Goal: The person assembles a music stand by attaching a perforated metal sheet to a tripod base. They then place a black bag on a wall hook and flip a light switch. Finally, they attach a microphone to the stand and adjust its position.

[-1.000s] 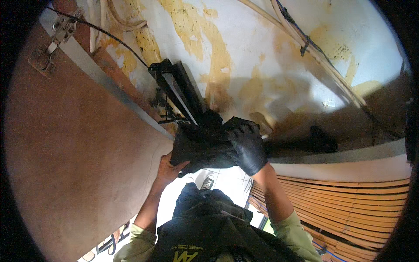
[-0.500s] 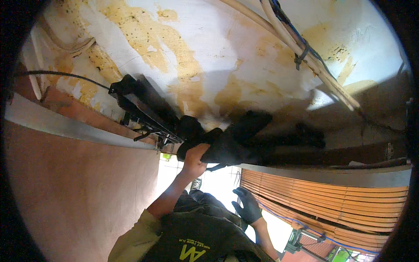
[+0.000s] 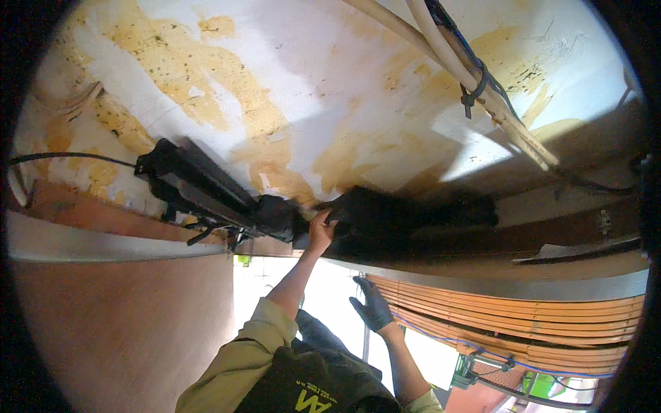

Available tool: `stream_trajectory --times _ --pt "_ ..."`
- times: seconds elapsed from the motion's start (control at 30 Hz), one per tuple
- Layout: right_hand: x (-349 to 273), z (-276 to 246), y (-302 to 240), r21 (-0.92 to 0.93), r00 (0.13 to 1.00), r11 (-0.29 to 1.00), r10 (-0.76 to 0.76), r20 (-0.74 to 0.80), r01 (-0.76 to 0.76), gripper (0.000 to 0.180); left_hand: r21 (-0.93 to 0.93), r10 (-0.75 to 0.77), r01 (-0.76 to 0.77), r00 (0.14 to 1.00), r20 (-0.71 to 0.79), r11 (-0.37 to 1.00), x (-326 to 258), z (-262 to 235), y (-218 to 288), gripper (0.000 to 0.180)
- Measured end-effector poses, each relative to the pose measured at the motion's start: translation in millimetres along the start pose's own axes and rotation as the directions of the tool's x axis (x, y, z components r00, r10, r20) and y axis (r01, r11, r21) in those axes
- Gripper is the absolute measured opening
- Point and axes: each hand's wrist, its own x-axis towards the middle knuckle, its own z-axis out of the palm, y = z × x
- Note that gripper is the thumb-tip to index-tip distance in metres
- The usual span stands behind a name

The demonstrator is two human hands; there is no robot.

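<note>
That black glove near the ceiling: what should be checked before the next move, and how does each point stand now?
1. Left hand touching the black glove: ok.
2. Firm grip on the glove: cannot tell, the fingers are hidden in shadow.
3. Right hand free: ok, it is gloved, lowered and holds nothing.
4. Black door closer apart from the glove: cannot tell, they look very close.
5. Cable bundle away from both hands: ok.

Olive-green sleeves pushed up the forearms, bare left hand (image 3: 320, 230), dark glove on right hand (image 3: 372, 308).
</note>
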Motion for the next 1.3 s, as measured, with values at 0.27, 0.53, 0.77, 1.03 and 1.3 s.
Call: stream_trajectory --times 0.27,0.53,0.77,1.03,1.3 --pt "-7.4 3.6 16.1 0.201 0.972 0.953 0.21 0.107 -0.228 0.054 0.474 -0.08 0.056 0.996 0.03 0.879 -17.6 2.0 -55.0 0.053" --pt "-1.4 -5.1 33.1 0.211 0.973 0.95 0.23 0.022 -0.23 0.051 0.32 -0.436 0.421 0.9 -0.025 0.849 -45.0 6.4 -82.4 0.073" --pt "1.2 16.7 69.0 0.307 0.964 0.92 0.263 -0.025 -0.243 0.039 0.368 -0.463 0.435 0.886 -0.015 0.822 -163.3 -53.3 -56.1 0.08" --pt "12.9 34.3 80.2 0.31 0.97 0.949 0.124 -0.209 -0.055 0.031 -0.521 -0.953 0.804 0.183 -0.241 0.287 -578.4 -309.6 27.2 0.052" --pt "3.7 87.2 96.0 0.175 0.996 0.982 -0.065 -0.061 0.075 0.021 -0.085 -0.416 0.68 0.34 -0.843 0.728 -627.8 -365.7 187.5 0.069"
